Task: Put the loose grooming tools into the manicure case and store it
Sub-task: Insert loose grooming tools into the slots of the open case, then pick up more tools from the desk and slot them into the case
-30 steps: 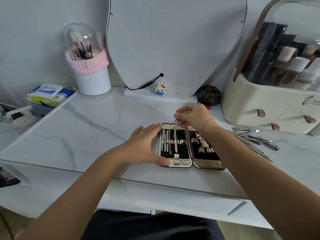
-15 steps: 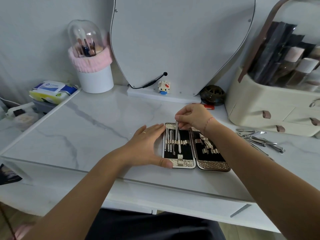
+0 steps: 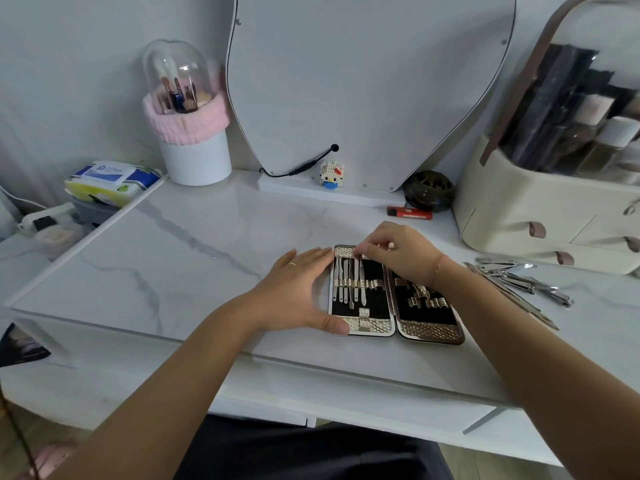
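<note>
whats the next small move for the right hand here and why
Probably release the slim tool and reach right for another. The right hand pinches its top end, and it already sits under the elastic band in the left half of the manicure case, which the left hand braces. Loose tools lie on the table.

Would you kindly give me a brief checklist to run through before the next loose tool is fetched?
1. Manicure case open and flat on the table: ok.
2. Left hand steadying the case's left edge: ok.
3. Slim tool fully seated under its strap: cannot tell.
4. Right hand free: not ok; it pinches the slim tool's top end.
5. Empty loops available in the case: ok.
6. Loose tools lying right of the case: ok.
</note>
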